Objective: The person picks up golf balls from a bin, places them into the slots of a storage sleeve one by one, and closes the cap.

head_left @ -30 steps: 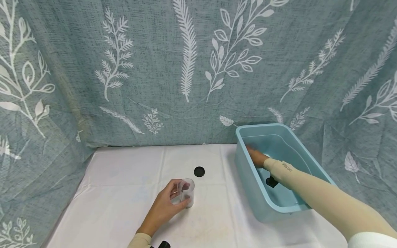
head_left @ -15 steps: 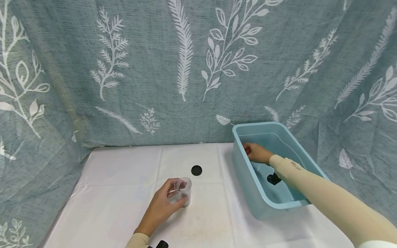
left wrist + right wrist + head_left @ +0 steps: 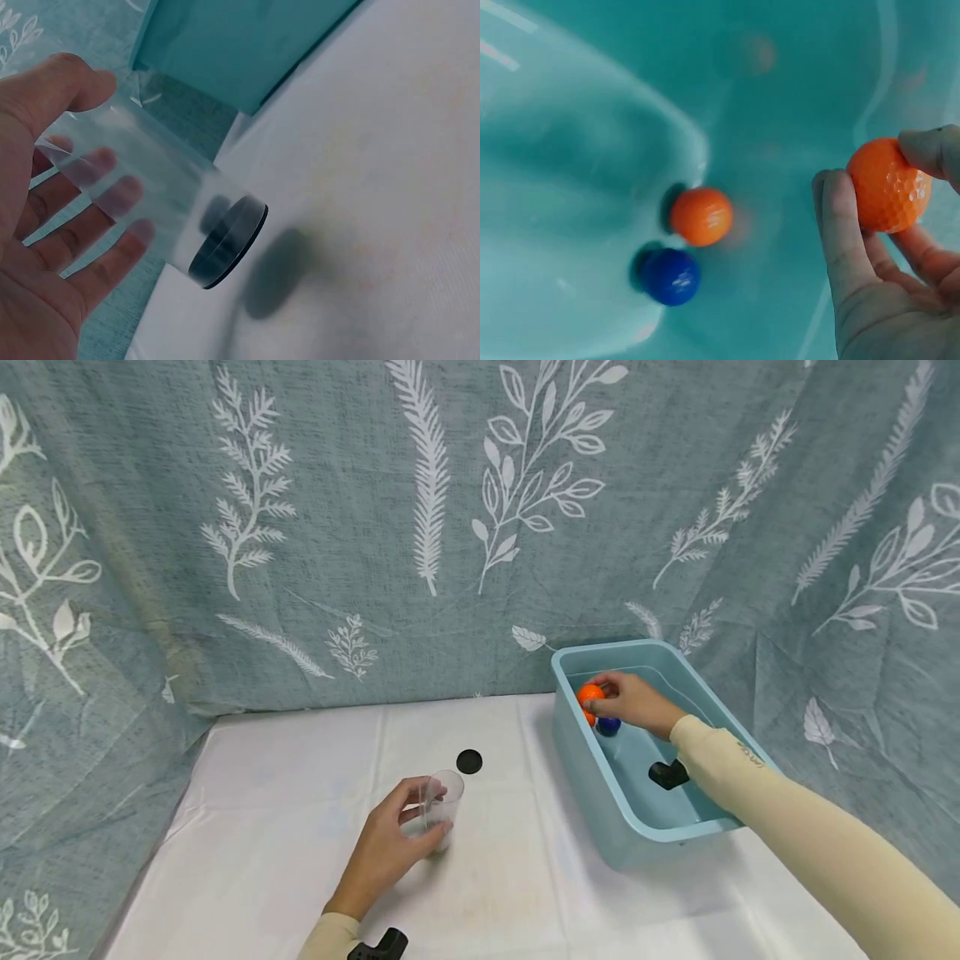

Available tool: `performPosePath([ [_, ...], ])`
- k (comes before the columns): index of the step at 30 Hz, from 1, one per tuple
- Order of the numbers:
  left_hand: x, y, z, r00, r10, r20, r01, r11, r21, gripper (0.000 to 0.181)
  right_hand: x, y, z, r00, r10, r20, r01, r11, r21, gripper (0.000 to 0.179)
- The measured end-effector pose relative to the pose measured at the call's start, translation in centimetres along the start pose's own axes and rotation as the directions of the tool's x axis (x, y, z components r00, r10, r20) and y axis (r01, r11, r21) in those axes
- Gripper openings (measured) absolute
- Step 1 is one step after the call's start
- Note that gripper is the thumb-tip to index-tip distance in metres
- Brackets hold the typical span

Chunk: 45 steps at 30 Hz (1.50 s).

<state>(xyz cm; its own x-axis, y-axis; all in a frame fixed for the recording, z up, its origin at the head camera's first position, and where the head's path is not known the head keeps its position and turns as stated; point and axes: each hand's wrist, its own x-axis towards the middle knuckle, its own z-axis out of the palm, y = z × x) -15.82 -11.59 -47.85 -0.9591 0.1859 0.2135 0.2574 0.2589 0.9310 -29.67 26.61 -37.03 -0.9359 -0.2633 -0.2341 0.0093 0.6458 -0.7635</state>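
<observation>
My left hand grips a clear plastic cylinder over the white cloth, thumb on one side and fingers on the other. In the left wrist view, the cylinder's black-rimmed base stands apart from its shadow; no contents show inside. At the right, within the blue tub, my right hand pinches an orange golf ball between thumb and fingers. Below it, a second orange ball and a dark blue ball lie close together in the tub.
A flat black disc lies on the white cloth, between the cylinder and the tub. The tub's raised wall stands along the right. Behind the table hangs a blue-green leaf-patterned curtain.
My right hand has risen inside the tub, bringing the orange golf ball into sight along with the balls beneath. My left hand keeps its grip on the cylinder. The head view has shifted slightly.
</observation>
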Motion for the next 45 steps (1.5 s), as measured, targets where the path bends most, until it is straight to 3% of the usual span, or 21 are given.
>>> performPosePath([
  [8, 0.4, 0.9, -0.1, 0.998, 0.064, -0.02, -0.063, 0.997, 0.044, 0.051, -3.0, -3.1, -0.6, 0.998, -0.04, -0.053, 0.048, 0.988, 0.148, 0.056],
  [15, 0.1, 1.6, 0.2, 0.996, 0.089, -0.02, -0.088, 0.995, 0.056, 0.05, -5.1, -5.5, 0.7, 0.99, -0.109, -0.095, 0.129, 0.96, 0.25, 0.057],
  [21, -0.1, 2.5, 0.1, 0.998, 0.055, -0.018, -0.054, 0.996, 0.064, 0.049, -5.9, -8.2, 3.8, 0.974, -0.215, -0.076, 0.228, 0.891, 0.393, 0.053],
  [28, 0.0, 3.4, 0.0, 0.999, 0.037, -0.022, -0.035, 0.996, 0.084, 0.05, -6.0, -10.3, 9.4, 0.941, -0.328, -0.082, 0.324, 0.805, 0.496, 0.048],
  [34, 0.2, 3.9, 0.1, 0.999, 0.036, -0.031, -0.033, 0.994, 0.1, 0.051, -5.5, -10.1, 13.8, 0.905, -0.399, -0.146, 0.417, 0.772, 0.48, 0.045],
  [37, 0.4, 4.0, 0.1, 0.998, 0.055, -0.031, -0.052, 0.993, 0.106, 0.051, -5.2, -9.6, 15.4, 0.899, -0.412, -0.151, 0.429, 0.749, 0.505, 0.044],
  [45, 0.8, 4.2, -0.1, 0.994, 0.098, -0.044, -0.093, 0.99, 0.102, 0.052, -4.8, -9.1, 17.1, 0.88, -0.45, -0.153, 0.456, 0.709, 0.538, 0.044],
])
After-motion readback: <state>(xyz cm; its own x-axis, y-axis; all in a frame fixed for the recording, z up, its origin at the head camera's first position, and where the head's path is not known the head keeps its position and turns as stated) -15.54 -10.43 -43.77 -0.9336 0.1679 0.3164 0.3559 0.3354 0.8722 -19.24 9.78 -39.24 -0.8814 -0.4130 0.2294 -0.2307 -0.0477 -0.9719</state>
